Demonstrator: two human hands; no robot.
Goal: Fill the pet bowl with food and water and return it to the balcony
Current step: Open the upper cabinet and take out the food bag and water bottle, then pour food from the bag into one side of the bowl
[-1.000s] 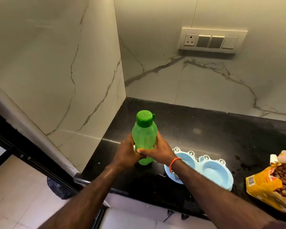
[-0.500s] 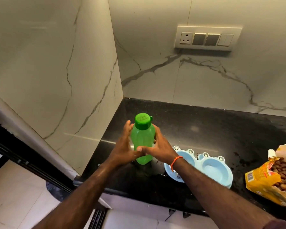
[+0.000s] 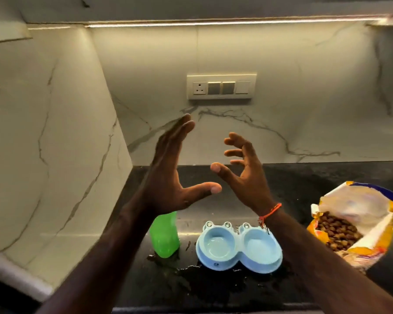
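Both hands are raised in the middle of the frame, above the black worktop [image 3: 213, 288] and holding nothing. The left hand [image 3: 170, 175] has its fingers straight and together, pointing up, with the thumb stuck out to the right. The right hand [image 3: 243, 171] faces it with fingers spread and loosely bent (an orange thread [image 3: 270, 213] circles that wrist). The two thumbs come near each other but do not touch. Below them, at lower centre, the blue twin bowl [image 3: 238, 248] sits on the worktop, both cups looking empty of food; whether there is water in them I cannot tell. Just left of it stands the green bottle [image 3: 165, 236], upright, its top hidden behind the left wrist. Wet splashes darken the worktop around the two. At the right edge lies an open yellow bag [image 3: 354, 223] showing brown kibble [image 3: 336, 232]. A switch plate [image 3: 221, 86] is set in the marble wall in the upper centre.
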